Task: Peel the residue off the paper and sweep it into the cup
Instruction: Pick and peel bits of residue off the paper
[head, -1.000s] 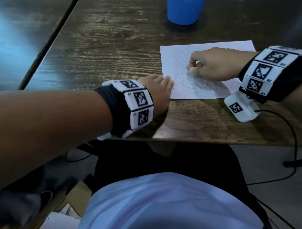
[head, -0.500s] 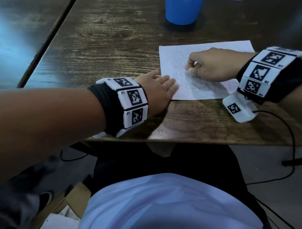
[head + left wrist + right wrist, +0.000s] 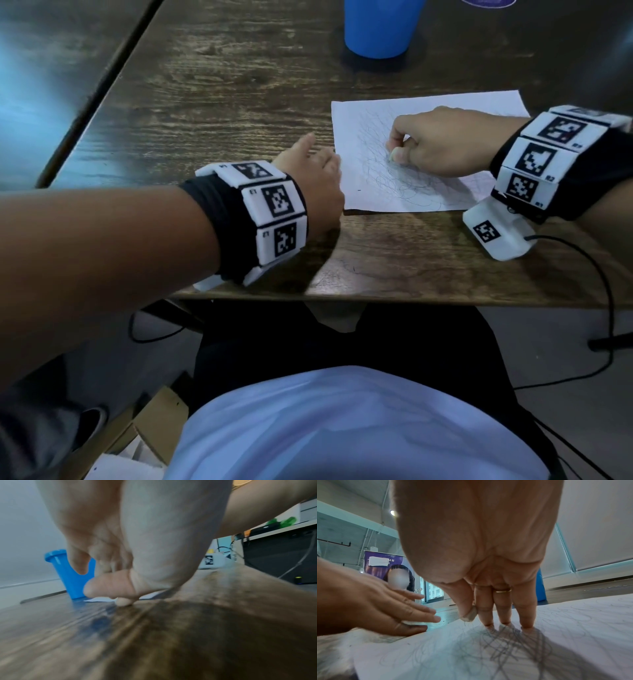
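Observation:
A white paper covered in grey scribbles lies on the dark wooden table, with the blue cup standing beyond it. My right hand rests on the paper; thumb and forefinger pinch a small whitish piece, and the other fingertips touch the sheet. My left hand stands on its little-finger side at the paper's left edge, fingers straight and holding nothing. In the left wrist view its little fingertip touches the table, near the paper's corner and the cup.
A tiny dark speck lies near the paper's front edge. The table's front edge runs just behind my wrists. A black cable hangs from the right wrist camera. A dark gap separates this table from one on the left.
My left hand has turned from lying flat on the paper's front left corner to standing on its edge, just left of the sheet. The right hand has kept its place and pinch.

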